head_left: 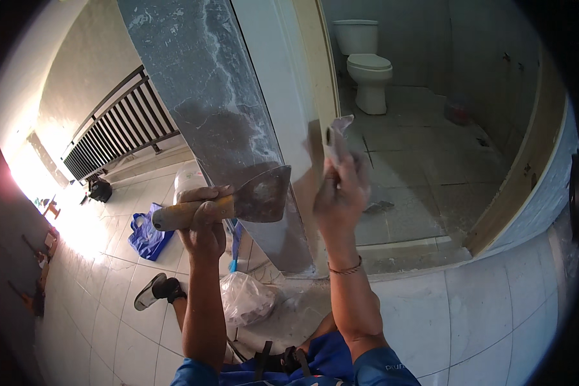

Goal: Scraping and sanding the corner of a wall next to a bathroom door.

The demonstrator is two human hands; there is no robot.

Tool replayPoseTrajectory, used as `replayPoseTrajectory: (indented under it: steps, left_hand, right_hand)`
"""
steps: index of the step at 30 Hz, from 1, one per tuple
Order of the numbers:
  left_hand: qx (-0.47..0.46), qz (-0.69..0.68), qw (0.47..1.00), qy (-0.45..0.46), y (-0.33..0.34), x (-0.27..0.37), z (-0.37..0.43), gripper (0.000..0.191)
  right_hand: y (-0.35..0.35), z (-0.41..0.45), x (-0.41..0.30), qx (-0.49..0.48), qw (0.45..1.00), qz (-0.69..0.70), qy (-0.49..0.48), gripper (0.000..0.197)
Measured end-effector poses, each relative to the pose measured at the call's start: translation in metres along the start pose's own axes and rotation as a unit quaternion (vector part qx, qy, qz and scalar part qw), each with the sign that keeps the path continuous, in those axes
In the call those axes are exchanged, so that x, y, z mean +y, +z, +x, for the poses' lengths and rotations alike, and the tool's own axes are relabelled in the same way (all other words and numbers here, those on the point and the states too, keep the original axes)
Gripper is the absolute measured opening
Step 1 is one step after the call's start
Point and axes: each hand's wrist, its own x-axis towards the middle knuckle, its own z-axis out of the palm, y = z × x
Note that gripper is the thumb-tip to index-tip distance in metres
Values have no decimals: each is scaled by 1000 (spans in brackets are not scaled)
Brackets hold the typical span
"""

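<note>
My left hand (204, 214) is closed around the wooden handle of a broad putty knife (263, 195), whose stained metal blade points right across the grey wall edge (241, 140). To the right, my right hand (342, 188) is raised in front of the door frame and blurred. It grips a small pale rolled or tube-like piece (335, 142) with a dark hole at its end and a thin crumpled flap on top; its exact kind is unclear. The two hands are apart, and the blade does not touch the right hand.
A clear plastic bag of debris (248, 299) rests on the floor below the wall. A blue bag (149, 234) lies farther left, before a dark metal railing (120, 125). Right of the doorway's wooden jamb (318, 62) stands a white toilet (369, 67); a low sill (410, 253) crosses the threshold.
</note>
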Motion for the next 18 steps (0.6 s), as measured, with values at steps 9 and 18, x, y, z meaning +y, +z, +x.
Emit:
replayPoseTrajectory:
  steps: [9, 18]
  left_hand:
    - [1, -17, 1000, -16, -15, 3, -1, 21]
    - [43, -2, 999, -5, -10, 0, 0, 20]
  right_hand:
    - [-3, 10, -2, -113, 988, 12, -103, 42]
    - [14, 26, 7, -53, 973, -26, -224, 45]
